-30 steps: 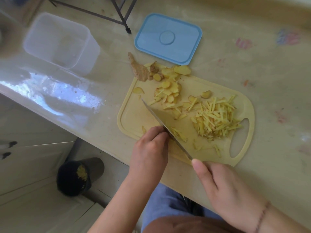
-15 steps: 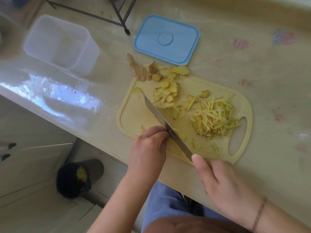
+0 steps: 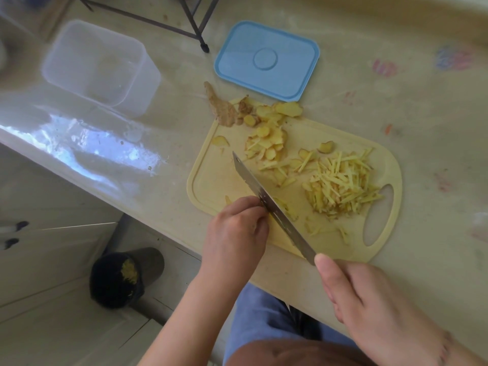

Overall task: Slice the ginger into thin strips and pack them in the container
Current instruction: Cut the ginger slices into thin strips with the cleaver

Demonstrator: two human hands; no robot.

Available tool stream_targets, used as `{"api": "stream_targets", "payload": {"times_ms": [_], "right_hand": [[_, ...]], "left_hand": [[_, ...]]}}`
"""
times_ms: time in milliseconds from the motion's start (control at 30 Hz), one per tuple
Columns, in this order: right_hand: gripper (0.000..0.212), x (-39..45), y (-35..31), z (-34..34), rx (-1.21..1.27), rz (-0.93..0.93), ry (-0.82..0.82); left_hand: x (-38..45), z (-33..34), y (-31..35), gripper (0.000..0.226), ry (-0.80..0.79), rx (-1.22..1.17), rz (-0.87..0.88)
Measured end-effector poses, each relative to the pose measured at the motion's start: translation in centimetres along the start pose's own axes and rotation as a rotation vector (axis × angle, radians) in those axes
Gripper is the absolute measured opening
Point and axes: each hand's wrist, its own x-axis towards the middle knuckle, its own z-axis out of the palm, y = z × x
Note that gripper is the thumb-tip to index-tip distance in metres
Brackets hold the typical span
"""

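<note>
A yellow cutting board [image 3: 211,180] lies on the counter. My right hand [image 3: 369,310] grips the handle of a knife [image 3: 269,204], whose blade lies across the board's near side. My left hand [image 3: 235,233] has its fingers curled right against the blade, holding down a bit of ginger that is mostly hidden. A pile of thin ginger strips [image 3: 343,186] lies on the right part of the board. Round ginger slices [image 3: 266,138] and peel [image 3: 224,109] sit at its far edge. The clear plastic container [image 3: 100,67] stands at the far left, with nothing in it.
A blue lid [image 3: 266,59] lies flat beyond the board. The counter edge runs diagonally below my left hand. A dark bin [image 3: 121,278] with yellow scraps stands on the floor. A black metal stand leg [image 3: 195,25] touches the counter at the back.
The knife blade has shifted slightly away from me along the board and sits tight against my left fingers. Both hands stay in nearly the same place.
</note>
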Motion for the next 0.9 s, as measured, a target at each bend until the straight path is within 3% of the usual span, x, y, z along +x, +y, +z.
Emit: {"api": "stream_targets", "payload": {"times_ms": [333,700,900], "right_hand": [[0.071,1.5,0.4,1.3,-0.038,-0.055,0.04],[0.075,0.2,-0.5,0.1,0.001,-0.015,0.007],[0.076,0.2,-0.3,0.4,-0.015,-0.02,0.012]], "left_hand": [[0.1,-0.1,0.0,0.015,-0.022,0.004,0.009],[-0.7,-0.2,-0.2,0.01,0.062,-0.036,-0.03],[-0.5,-0.1,-0.1,0.009,0.004,-0.019,-0.033]]}}
